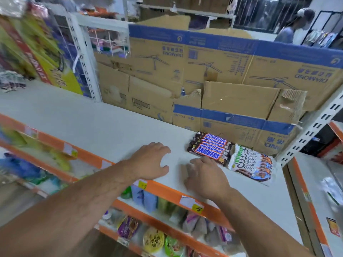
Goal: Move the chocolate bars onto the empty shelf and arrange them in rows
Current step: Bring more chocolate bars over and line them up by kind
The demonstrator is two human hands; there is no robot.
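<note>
The white shelf (pixel 92 127) has an orange front strip (pixel 167 191). Toward its right end lie two rows of chocolate. The Snickers bars (pixel 208 148) lie side by side in a row running back toward the cardboard boxes (pixel 232 97). Just beside them on the right, the Dove bars (pixel 252 163) overlap in a second row.

Both hands are palm down over the front of the shelf and hold nothing. The left hand (pixel 151 161) is well left of the bars, its fingers (pixel 163 148) spread wide and slightly bent. The right hand (pixel 206 178) is blurred, with its fingers loosely parted and their tips just beside the nearest Snickers bar. I cannot tell whether they touch it.

Packed snacks (pixel 154 238) fill the shelves below. A white slotted upright (pixel 313 125) stands at the shelf's right end.
</note>
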